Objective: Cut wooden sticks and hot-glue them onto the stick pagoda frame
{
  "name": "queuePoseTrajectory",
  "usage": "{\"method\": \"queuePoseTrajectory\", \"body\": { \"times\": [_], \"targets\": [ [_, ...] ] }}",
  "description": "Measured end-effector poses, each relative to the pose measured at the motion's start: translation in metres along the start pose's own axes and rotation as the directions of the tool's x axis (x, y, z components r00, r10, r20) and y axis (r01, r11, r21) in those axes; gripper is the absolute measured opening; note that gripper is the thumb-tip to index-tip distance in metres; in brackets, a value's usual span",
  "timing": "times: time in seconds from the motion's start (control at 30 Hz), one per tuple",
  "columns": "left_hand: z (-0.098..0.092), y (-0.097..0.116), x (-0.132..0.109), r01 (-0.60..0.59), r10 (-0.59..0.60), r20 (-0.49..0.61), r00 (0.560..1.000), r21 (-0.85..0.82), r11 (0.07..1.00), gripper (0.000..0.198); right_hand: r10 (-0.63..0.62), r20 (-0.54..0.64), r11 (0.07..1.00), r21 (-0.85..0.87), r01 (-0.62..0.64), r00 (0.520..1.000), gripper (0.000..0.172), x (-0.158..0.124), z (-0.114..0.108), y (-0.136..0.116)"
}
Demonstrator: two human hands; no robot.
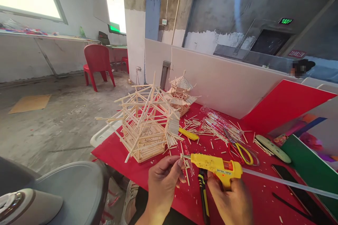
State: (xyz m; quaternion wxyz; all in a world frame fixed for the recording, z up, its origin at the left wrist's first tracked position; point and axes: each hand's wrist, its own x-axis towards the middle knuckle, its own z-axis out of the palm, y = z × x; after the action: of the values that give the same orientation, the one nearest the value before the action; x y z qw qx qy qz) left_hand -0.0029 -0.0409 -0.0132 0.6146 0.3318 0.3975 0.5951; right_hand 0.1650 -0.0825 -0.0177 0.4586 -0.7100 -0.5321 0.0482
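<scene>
My right hand (231,197) is wrapped round the handle of a yellow glue gun (215,163), its nozzle pointing left. A long translucent glue stick (285,181) runs out of the gun's back. My left hand (167,174) is closed in a pinch on a short wooden stick (181,155), whose end is at the nozzle tip. Beyond my left hand stands an open pavilion frame of wooden sticks (146,126), with slats covering part of its right side. Behind it rises a smaller stick pavilion (182,93) with a pointed roof.
On the red tabletop (155,168) are a yellow cutter knife (188,134), black-and-yellow pliers (203,197), scissors (244,154), a bag of sticks (220,124) and a dark phone (293,182). White boards (211,81) border the back. A grey round stool (74,193) stands at left.
</scene>
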Motion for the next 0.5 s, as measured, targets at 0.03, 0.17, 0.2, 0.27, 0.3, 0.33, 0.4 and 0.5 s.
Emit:
{"method": "queuePoseTrajectory", "body": {
  "times": [0.03, 0.17, 0.2, 0.27, 0.3, 0.33, 0.4, 0.5],
  "targets": [
    [0.0001, 0.0002, -0.0003, 0.001, -0.001, 0.000, 1.000, 0.001, 1.000, 0.025, -0.004, -0.008, 1.000, -0.005, 0.004, 1.000, 0.023, 0.0001, -0.0002, -0.0006],
    [0.0004, 0.0008, -0.0011, 0.007, -0.007, 0.004, 1.000, -0.002, 1.000, 0.024, 0.006, -0.020, 1.000, -0.007, -0.006, 1.000, 0.025, 0.0012, -0.0009, -0.0012],
    [0.0003, 0.0007, -0.0011, 0.007, -0.007, 0.005, 1.000, -0.007, 1.000, 0.024, 0.014, -0.016, 1.000, -0.002, -0.014, 1.000, 0.025, 0.0016, -0.0010, -0.0006],
    [0.0000, 0.0001, -0.0008, 0.003, -0.003, 0.006, 1.000, -0.016, 1.000, 0.024, 0.031, 0.004, 0.999, 0.011, -0.031, 1.000, 0.026, 0.0022, -0.0006, 0.0011],
    [0.0000, -0.0002, -0.0006, 0.002, -0.001, 0.004, 1.000, -0.018, 1.000, 0.024, 0.035, 0.011, 0.999, 0.016, -0.035, 0.999, 0.026, 0.0021, -0.0001, 0.0020],
    [0.0000, -0.0006, -0.0005, 0.001, -0.001, 0.003, 1.000, -0.019, 1.000, 0.024, 0.032, 0.012, 0.999, 0.019, -0.032, 0.999, 0.026, 0.0018, 0.0006, 0.0026],
    [0.0006, -0.0010, -0.0006, 0.012, -0.012, 0.004, 1.000, -0.027, 1.000, 0.024, 0.017, -0.005, 1.000, 0.021, -0.017, 1.000, 0.027, 0.0009, 0.0023, 0.0027],
    [0.0028, -0.0003, -0.0011, 0.073, -0.070, 0.040, 0.997, -0.079, 0.994, 0.026, 0.002, -0.027, 1.000, -0.005, -0.002, 1.000, 0.034, 0.0025, 0.0021, 0.0023]
  ]
}}
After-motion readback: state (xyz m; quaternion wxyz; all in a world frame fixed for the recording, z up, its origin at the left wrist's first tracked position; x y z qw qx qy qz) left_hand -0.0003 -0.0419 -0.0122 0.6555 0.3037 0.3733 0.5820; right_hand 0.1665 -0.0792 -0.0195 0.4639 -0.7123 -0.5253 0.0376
